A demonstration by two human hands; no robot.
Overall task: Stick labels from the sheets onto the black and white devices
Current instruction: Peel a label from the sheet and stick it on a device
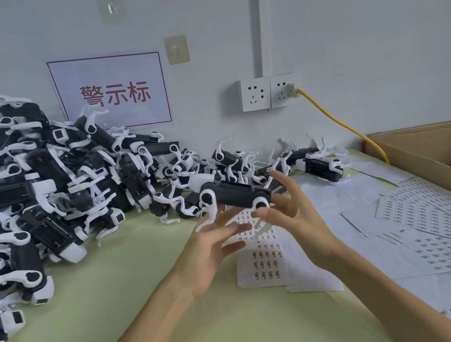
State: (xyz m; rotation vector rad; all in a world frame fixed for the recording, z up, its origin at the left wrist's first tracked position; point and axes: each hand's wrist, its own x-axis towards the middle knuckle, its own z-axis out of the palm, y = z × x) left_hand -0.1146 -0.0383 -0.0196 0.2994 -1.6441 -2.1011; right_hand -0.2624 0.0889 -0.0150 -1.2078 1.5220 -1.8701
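Black-and-white devices lie in a large heap (43, 185) on the left of the green table (152, 315), and a smaller group (320, 164) sits near the wall on the right. You cannot tell from this view which of them already carry labels, so treat neither stack as finished.

One device (233, 193) is raised above the table between your hands, directly over a label sheet (259, 260).
- Your left hand (215, 246) is spread wide with its fingers straight. Its fingertips are at the device's hanging white lever and grip nothing.
- Your right hand (293, 213) is also splayed, with the thumb at the white round end of the device. Motion blur hides whether it pinches that end or only steadies it.

The sheet below still shows rows of labels. Further sheets (432, 215) fan out to the right, also printed. Plain white sheets (339, 191) lie between them and may be spent backing. No label is visible on your fingers. Judged from the size of the heap, most of the job remains.

The only container is the cardboard box (436, 149) at the far right, open at the top. The visible part of its interior shows brown board only, and the rest is out of frame.
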